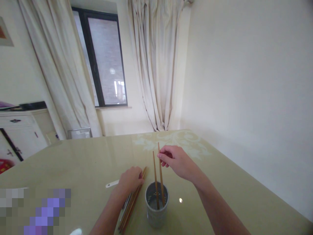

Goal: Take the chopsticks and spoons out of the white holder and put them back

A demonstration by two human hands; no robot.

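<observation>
Well in from the right edge of the table (220, 176), the right hand (177, 160) pinches a chopstick (160, 176) above the cup (157, 216); the left hand (130, 179) curls over bundled chopsticks (130, 209), grip unclear.

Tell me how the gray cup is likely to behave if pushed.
The gray cup would probably tip if pushed near its rim, as it looks taller than wide. Its even, round rim suggests stiff walls, unlikely to give. The unheld chopstick would likely swing, since it stands loosely in the wide mouth.
</observation>
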